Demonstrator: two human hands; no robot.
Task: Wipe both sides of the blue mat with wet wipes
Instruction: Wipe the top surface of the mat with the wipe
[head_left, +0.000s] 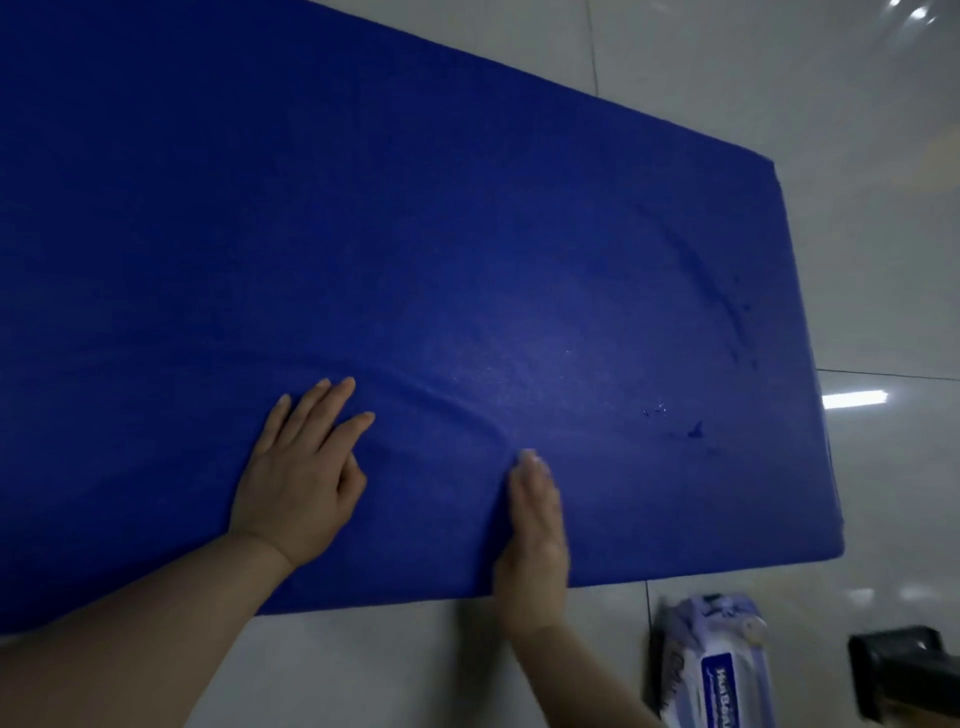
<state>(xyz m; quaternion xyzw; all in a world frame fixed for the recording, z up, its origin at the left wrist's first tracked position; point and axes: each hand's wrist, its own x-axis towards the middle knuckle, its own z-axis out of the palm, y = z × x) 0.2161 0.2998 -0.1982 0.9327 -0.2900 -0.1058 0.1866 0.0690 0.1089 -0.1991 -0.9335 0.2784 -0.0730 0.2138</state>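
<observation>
A large blue mat (415, 234) lies on a pale tiled floor and fills most of the view. My left hand (298, 467) rests flat on it near the front edge, fingers straight and spread. My right hand (537, 525) presses edge-on against the mat a little to the right, fingers straight; a small white bit shows at its fingertips, too blurred to identify. A crease runs across the mat between the two hands. A few wet spots and a curved damp streak mark the mat's right part. A pack of wet wipes (719, 665) lies on the floor at the lower right.
Glossy tiled floor (883, 260) surrounds the mat on the right and front. A black object (904, 670) sits at the bottom right corner beside the wipes pack.
</observation>
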